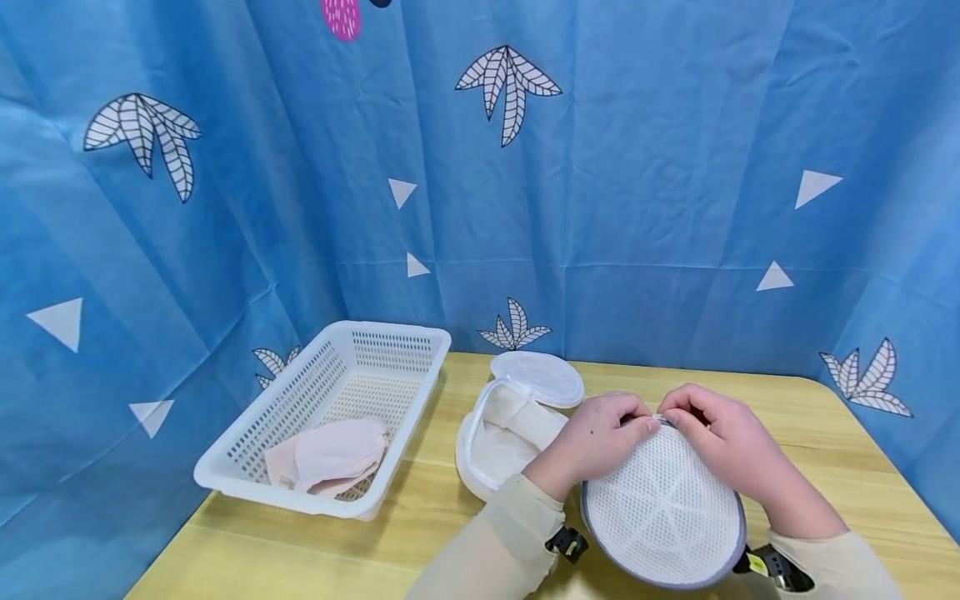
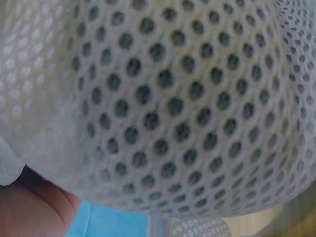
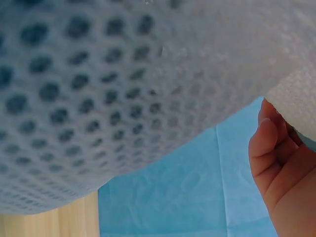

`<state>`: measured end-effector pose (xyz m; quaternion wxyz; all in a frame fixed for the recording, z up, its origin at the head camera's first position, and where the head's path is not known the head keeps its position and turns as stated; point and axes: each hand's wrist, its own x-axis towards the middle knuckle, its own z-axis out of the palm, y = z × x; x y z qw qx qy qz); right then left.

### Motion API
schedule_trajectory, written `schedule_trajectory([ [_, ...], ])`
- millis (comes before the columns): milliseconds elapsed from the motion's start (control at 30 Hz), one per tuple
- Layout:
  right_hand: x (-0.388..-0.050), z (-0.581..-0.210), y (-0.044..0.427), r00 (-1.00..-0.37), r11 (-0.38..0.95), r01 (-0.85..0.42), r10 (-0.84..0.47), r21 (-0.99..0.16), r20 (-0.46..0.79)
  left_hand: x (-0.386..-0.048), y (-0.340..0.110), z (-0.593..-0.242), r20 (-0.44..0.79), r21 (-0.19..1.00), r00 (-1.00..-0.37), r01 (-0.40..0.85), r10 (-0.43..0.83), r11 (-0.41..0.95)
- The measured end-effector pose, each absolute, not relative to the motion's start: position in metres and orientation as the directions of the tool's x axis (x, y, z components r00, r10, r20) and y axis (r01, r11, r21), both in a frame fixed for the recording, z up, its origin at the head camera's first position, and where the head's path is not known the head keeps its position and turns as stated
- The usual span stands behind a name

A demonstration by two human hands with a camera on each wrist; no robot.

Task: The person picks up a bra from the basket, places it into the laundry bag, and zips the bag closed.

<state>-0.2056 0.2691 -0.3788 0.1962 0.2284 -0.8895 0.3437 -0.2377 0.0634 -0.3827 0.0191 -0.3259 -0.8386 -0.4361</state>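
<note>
A round white mesh laundry bag point(image 1: 663, 517) with grey trim is held upright over the near right part of the table. My left hand point(image 1: 603, 433) pinches its upper rim, thumb against the fingers. Just beside it, my right hand point(image 1: 723, 433) pinches the same rim close to the zipper. White mesh fills most of both wrist views and hides much of the hands. Behind my left forearm stands a second white mesh laundry bag point(image 1: 474, 462), its round lid point(image 1: 538, 377) folded back and white padding inside; part of it is hidden by the hand.
A white perforated plastic basket point(image 1: 415, 421) stands on the left of the wooden table point(image 1: 300, 554), with folded pale pink fabric point(image 1: 341, 450) inside. A blue patterned curtain point(image 1: 637, 192) hangs behind the table and along both sides.
</note>
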Motion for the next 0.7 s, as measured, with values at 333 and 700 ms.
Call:
schedule_trajectory([
  [333,-0.205,-0.376,0.276,-0.839,0.633,-0.528,-0.284,-0.566,0.464,-0.238,0.063,-0.383,0.291,0.76,-0.799,0.527,0.526,0.381],
  [700,-0.203,-0.372,0.282,-0.827,0.689,-0.512,-0.235,-0.513,0.511,-0.242,0.056,-0.38,0.276,0.808,-0.849,0.458,0.451,0.37],
])
